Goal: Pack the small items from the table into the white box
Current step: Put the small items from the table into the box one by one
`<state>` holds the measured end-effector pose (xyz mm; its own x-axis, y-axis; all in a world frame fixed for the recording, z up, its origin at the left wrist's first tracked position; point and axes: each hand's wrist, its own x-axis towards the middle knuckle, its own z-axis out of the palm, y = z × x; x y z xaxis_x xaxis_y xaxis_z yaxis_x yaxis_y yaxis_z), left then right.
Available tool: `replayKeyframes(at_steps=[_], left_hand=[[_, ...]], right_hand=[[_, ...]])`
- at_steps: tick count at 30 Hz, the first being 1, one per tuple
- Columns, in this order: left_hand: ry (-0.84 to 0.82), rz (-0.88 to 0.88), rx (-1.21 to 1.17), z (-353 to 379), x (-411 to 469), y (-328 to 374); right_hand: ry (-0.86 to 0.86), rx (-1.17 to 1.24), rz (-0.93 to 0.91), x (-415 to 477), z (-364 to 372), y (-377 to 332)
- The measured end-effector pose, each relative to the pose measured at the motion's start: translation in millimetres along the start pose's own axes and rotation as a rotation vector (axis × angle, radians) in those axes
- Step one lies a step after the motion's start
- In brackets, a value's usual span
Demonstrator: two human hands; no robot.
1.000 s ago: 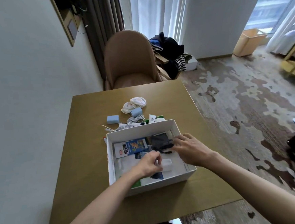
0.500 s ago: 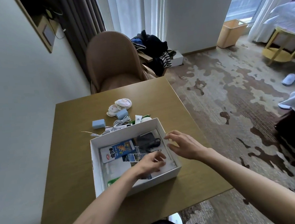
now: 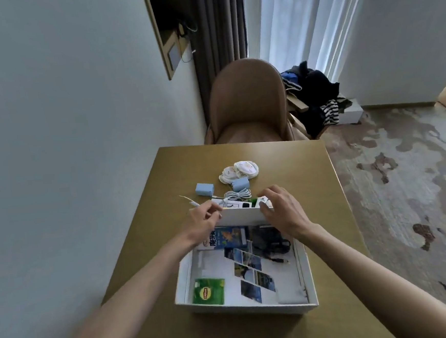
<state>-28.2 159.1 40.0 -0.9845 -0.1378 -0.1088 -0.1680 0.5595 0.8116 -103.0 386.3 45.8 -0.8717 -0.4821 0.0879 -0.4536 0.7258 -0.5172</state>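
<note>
Just beyond the far wall of the open white cardboard box lie the unpacked bits: a coiled white cable, a pale-blue block, round white pads. Both hands sit at that wall, right hand nearest the cable, left hand nearer the block; fingers curl at the rim, but I cannot tell what they hold. Inside, a green sachet reads Lipton.

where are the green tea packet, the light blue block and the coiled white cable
green tea packet (image 3: 209, 292), head view, middle of its front face
light blue block (image 3: 204, 189), head view, middle of its top face
coiled white cable (image 3: 237, 194), head view, middle of the coil
</note>
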Motion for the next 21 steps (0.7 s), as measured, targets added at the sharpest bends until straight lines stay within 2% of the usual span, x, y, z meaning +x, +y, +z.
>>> replayKeyframes(at_steps=[4, 10, 15, 21], left_hand=[[0.095, -0.006, 0.079, -34, 44, -21], [0.092, 0.038, 0.345, -54, 114, -54], [-0.148, 0.010, 0.611, -47, 167, -75], [-0.349, 0.036, 0.817, -19, 212, -106]], right_hand=[[-0.148, -0.128, 0.059, 63, 24, -13], [-0.266, -0.237, 0.186, 135, 70, -8], [-0.335, -0.337, 0.233, 171, 100, 7], [-0.330, -0.515, 0.144, 186, 122, 28]])
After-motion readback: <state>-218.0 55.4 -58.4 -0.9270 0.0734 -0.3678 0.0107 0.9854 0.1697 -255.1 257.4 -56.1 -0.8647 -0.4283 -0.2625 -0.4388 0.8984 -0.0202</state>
